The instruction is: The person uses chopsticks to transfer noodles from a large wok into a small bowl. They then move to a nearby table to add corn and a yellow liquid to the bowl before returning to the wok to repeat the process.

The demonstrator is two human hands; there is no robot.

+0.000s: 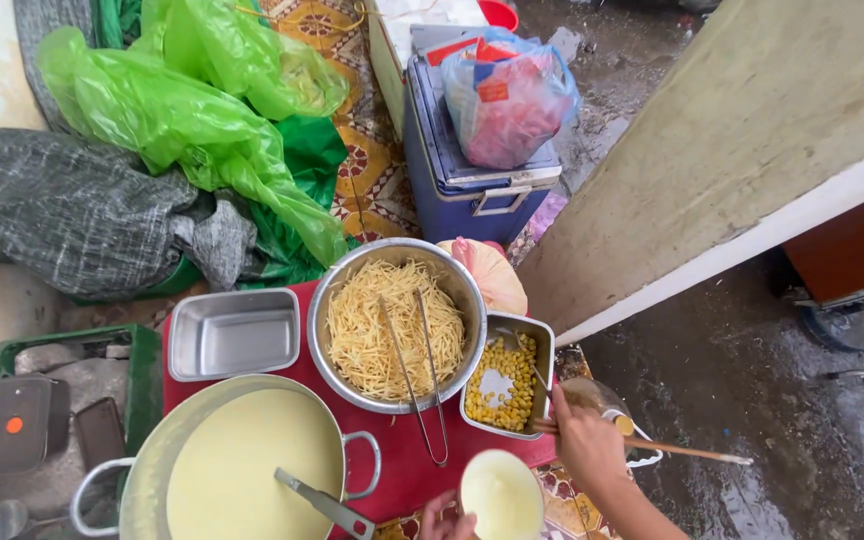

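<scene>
Your right hand (584, 440) is closed around a pair of wooden chopsticks (687, 451), its fingers wrapped tight, with the tips reaching into the small steel tray of yellow kernels (504, 385). Your left hand (444, 520) shows only partly at the bottom edge; its fingers curl against the rim of the white bowl of pale yellow liquid (501, 497), steadying it, though how firmly you grip it cannot be told.

The bowl sits at the very front of the red bench (407, 470), just beside the kernel tray. It looks full, so a nudge from your left hand could slop it over the edge. Kernels pinched loosely in the chopsticks could drop on the way across the gap to the bowl.

Counted: 1 large pot of pale yellow batter (237, 465) with 1 ladle (324, 503) resting in it, 1 round steel bowl of shredded strips (395, 325) with 1 pair of tongs (422, 385) lying across it, 1 empty steel tray (233, 333), 1 kernel tray, 1 white bowl, 1 blue cooler box (467, 185) behind
</scene>
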